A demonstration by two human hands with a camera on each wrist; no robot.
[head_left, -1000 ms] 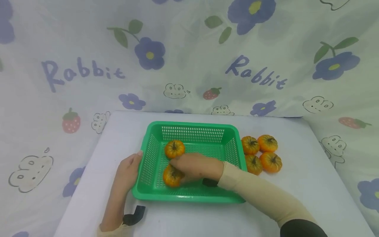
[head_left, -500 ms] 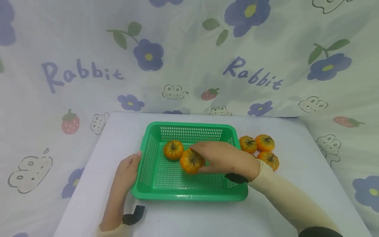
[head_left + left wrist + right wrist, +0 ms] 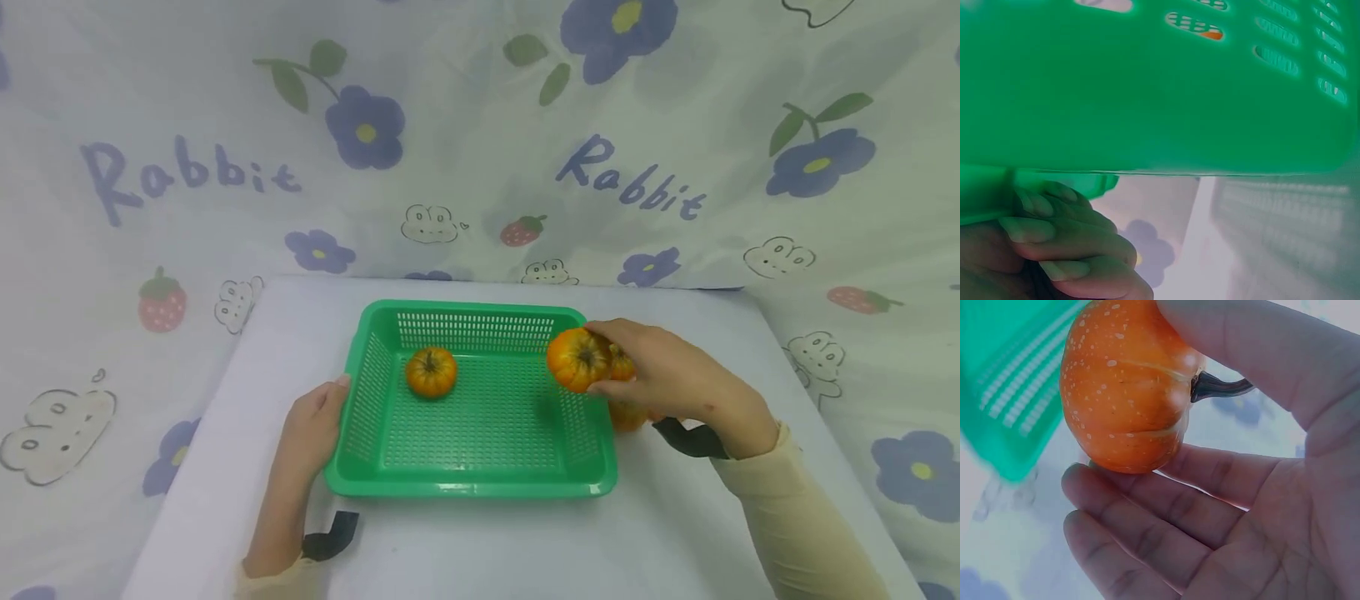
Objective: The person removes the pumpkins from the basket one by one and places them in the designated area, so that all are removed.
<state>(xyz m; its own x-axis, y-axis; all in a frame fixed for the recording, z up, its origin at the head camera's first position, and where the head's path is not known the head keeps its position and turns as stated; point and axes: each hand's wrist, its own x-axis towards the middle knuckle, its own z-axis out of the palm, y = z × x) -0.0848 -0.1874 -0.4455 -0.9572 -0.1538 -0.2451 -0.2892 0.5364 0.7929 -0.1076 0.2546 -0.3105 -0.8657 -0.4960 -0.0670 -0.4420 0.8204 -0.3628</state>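
Observation:
A small orange pumpkin (image 3: 579,361) is pinched between the thumb and fingers of my right hand (image 3: 675,379), over the right rim of a green plastic basket (image 3: 472,489). In the right wrist view the pumpkin (image 3: 1129,387) has a dark stem pointing toward the palm, and some fingers stay clear of it. Another pumpkin (image 3: 431,372) sits upright inside the basket, toward the back left. My left hand (image 3: 311,433) grips the basket's left rim; its curled fingers (image 3: 1079,237) show beside the green wall in the left wrist view.
More pumpkins (image 3: 628,415) lie on the white table (image 3: 480,550) just right of the basket, mostly hidden behind my right hand. A white cloth backdrop (image 3: 465,100) with printed flowers and rabbits rises behind the table.
My right hand has taken hold of the front pumpkin inside the basket, lifted it, and carried it right to above the right rim. My left hand keeps its place on the basket.

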